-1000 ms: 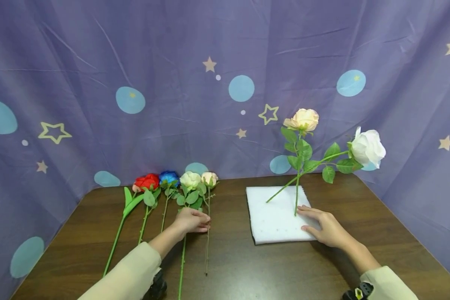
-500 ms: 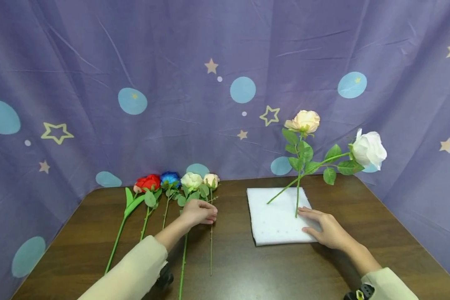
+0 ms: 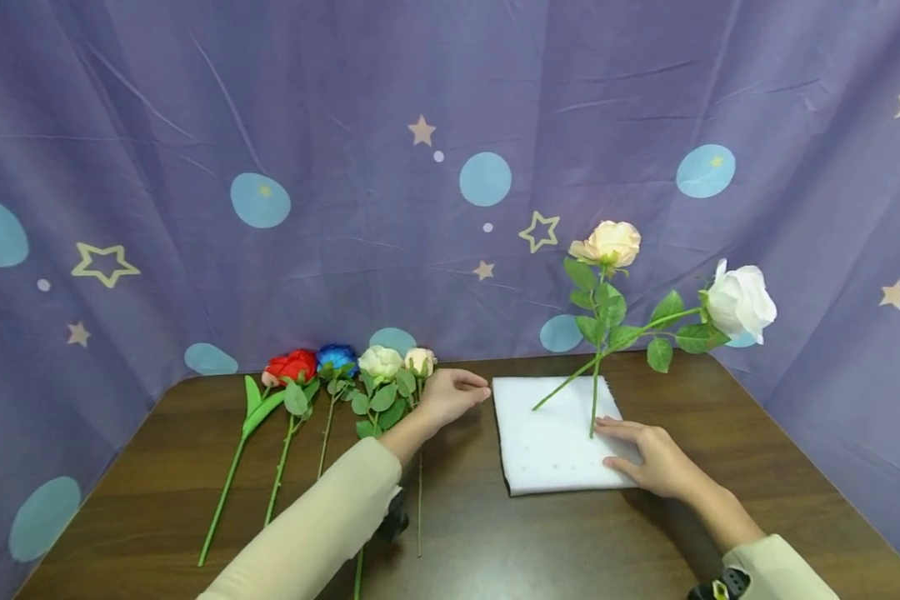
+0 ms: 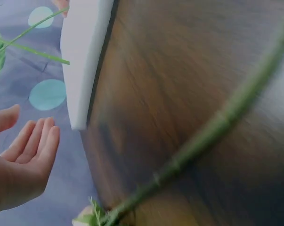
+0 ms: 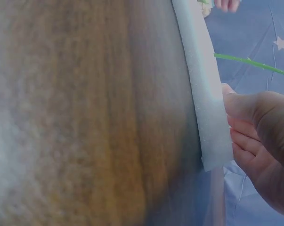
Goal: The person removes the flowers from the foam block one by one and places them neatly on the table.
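Observation:
My left hand (image 3: 453, 395) is above the table beside the white foam board (image 3: 547, 467), its fingers loosely bent with nothing between them; the left wrist view shows the palm bare. Under its wrist lie a small cream rose (image 3: 420, 361) and a pale green-white rose (image 3: 381, 363). My right hand (image 3: 648, 454) rests on the board's right part, fingers spread and thumb on the top. Two roses stand in the board: a peach rose (image 3: 607, 243), nearly upright, and a white rose (image 3: 740, 300), leaning far right, their stems crossing.
Further left on the brown table (image 3: 157, 500) lie a red rose (image 3: 292, 367), a blue rose (image 3: 336, 358) and a green leafy stem (image 3: 225, 492). A purple curtain (image 3: 345, 167) with stars and blue dots hangs right behind the table.
My left hand has moved right and away from the rose stems, toward the foam board, with nothing in it. The thin cream rose stays on the table. My right hand has stayed on the board.

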A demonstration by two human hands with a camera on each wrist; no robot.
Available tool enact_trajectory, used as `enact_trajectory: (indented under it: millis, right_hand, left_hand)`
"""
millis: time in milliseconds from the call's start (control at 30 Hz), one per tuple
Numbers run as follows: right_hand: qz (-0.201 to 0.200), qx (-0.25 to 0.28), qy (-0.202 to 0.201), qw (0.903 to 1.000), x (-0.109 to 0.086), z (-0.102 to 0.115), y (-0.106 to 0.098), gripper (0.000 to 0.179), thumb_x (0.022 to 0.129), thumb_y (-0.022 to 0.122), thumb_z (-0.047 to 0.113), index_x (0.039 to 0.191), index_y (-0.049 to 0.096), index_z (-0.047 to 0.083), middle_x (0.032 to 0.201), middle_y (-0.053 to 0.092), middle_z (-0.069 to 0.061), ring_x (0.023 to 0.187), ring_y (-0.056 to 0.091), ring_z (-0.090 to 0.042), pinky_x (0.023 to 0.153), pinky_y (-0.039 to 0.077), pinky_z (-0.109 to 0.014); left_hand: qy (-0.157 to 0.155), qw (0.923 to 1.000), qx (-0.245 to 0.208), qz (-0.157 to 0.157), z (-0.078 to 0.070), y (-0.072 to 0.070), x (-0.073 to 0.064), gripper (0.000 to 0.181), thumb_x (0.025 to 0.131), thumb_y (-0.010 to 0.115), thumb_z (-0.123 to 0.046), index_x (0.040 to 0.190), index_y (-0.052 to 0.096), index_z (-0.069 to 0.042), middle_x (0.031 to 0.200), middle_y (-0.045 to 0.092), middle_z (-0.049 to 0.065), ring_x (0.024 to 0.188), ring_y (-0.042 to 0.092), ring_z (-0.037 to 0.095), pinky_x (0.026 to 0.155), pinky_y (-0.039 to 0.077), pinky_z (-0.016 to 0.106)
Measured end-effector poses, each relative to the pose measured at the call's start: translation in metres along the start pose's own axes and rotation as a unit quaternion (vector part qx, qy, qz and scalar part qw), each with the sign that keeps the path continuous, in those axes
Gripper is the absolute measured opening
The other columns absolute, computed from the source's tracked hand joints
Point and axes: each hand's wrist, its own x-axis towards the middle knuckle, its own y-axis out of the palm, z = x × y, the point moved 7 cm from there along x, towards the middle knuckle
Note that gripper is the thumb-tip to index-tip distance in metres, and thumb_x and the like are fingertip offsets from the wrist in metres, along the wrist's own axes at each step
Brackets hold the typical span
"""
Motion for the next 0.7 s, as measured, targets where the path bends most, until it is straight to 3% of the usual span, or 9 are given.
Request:
enact_trajectory:
  millis: [100, 233, 567, 633, 700]
  right_hand:
    - [0.002, 0.003, -0.001, 1.0000, 0.001, -0.001, 0.000, 0.043, 0.070, 0.082, 0.008, 0.111, 0.070, 0.000, 0.112, 0.072, -0.012, 0.103, 0.068, -0.036, 0.101, 0.031, 0.002]
    - [0.000, 0.005, -0.001, 1.0000, 0.001, -0.002, 0.000, 0.043, 0.070, 0.082, 0.008, 0.110, 0.070, 0.000, 0.112, 0.072, -0.013, 0.103, 0.068, -0.036, 0.102, 0.030, 0.003]
    - [-0.001, 0.006, -0.006, 1.0000, 0.003, 0.000, -0.002, 0.044, 0.069, 0.081, 0.006, 0.111, 0.069, -0.002, 0.111, 0.072, -0.014, 0.103, 0.067, -0.037, 0.103, 0.028, 0.003]
    - [0.008, 0.000, -0.001, 1.0000, 0.003, -0.001, 0.000, 0.044, 0.071, 0.081, 0.006, 0.112, 0.069, -0.002, 0.112, 0.072, -0.015, 0.104, 0.067, -0.036, 0.101, 0.038, -0.004]
    - [0.019, -0.006, 0.002, 0.9998, 0.003, 0.000, 0.002, 0.043, 0.072, 0.080, 0.006, 0.113, 0.068, -0.002, 0.113, 0.071, -0.015, 0.105, 0.067, -0.036, 0.098, 0.050, -0.018]
  left_hand:
    - [0.020, 0.9992, 0.033, 0.004, -0.008, 0.013, 0.012, 0.022, 0.087, 0.071, -0.024, 0.102, 0.074, -0.008, 0.098, 0.075, 0.008, 0.091, 0.069, 0.020, 0.070, 0.056, 0.023]
    - [0.033, 0.9989, 0.029, 0.014, -0.017, 0.030, 0.022, 0.026, 0.086, 0.071, -0.026, 0.106, 0.073, -0.009, 0.102, 0.075, 0.007, 0.096, 0.069, 0.021, 0.075, 0.057, 0.025]
    - [0.055, 0.9979, -0.003, 0.035, -0.034, 0.072, 0.024, 0.036, 0.085, 0.073, -0.020, 0.115, 0.066, -0.001, 0.116, 0.069, 0.016, 0.107, 0.067, 0.025, 0.087, 0.057, 0.028]
    - [0.059, 0.9974, -0.003, 0.042, -0.036, 0.079, 0.023, 0.037, 0.086, 0.072, -0.020, 0.117, 0.065, -0.001, 0.117, 0.069, 0.015, 0.109, 0.066, 0.025, 0.089, 0.056, 0.027]
    - [0.067, 0.9966, -0.006, 0.047, -0.038, 0.086, 0.022, 0.036, 0.086, 0.071, -0.019, 0.116, 0.065, 0.000, 0.116, 0.069, 0.015, 0.108, 0.066, 0.025, 0.089, 0.056, 0.025]
